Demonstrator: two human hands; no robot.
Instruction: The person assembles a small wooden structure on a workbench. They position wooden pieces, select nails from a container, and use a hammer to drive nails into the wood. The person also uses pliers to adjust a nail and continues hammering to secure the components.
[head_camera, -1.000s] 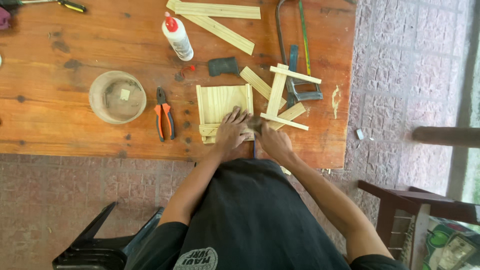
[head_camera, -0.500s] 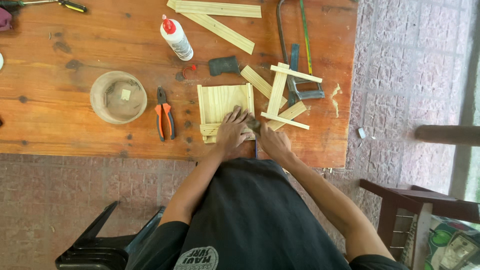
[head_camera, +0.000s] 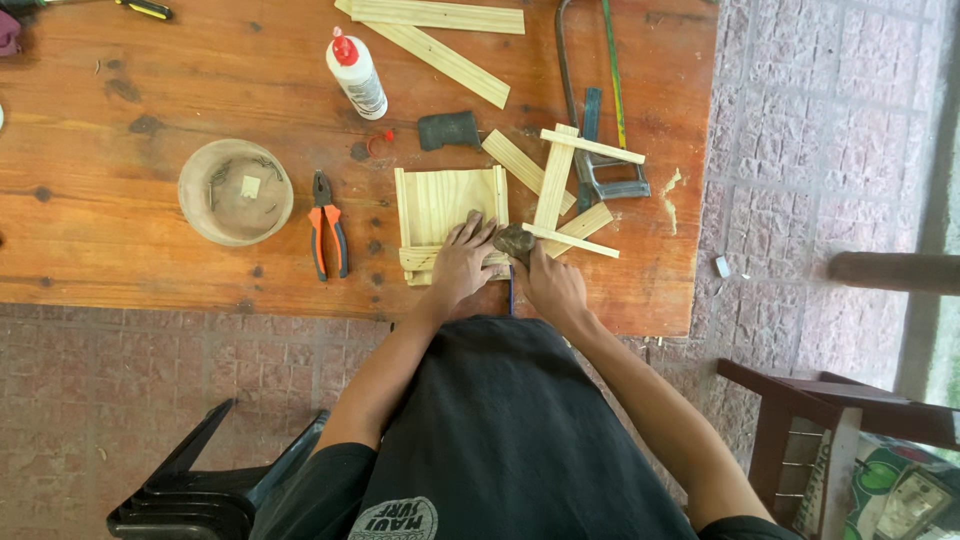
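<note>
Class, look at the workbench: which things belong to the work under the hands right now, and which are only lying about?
In hand:
- left hand pressing the pale slatted wooden panel
- right hand holding a dark hammer

Lying about:
- orange-handled pliers
- white glue bottle with red cap
- round wooden bowl
- long loose wooden slats
- hacksaw

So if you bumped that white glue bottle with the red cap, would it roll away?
Probably a bit. The glue bottle lies on its side on the wooden table, and its round body could roll. Its narrower cap end would likely curve it round. It looks like light plastic, so a nudge should move it.
</note>
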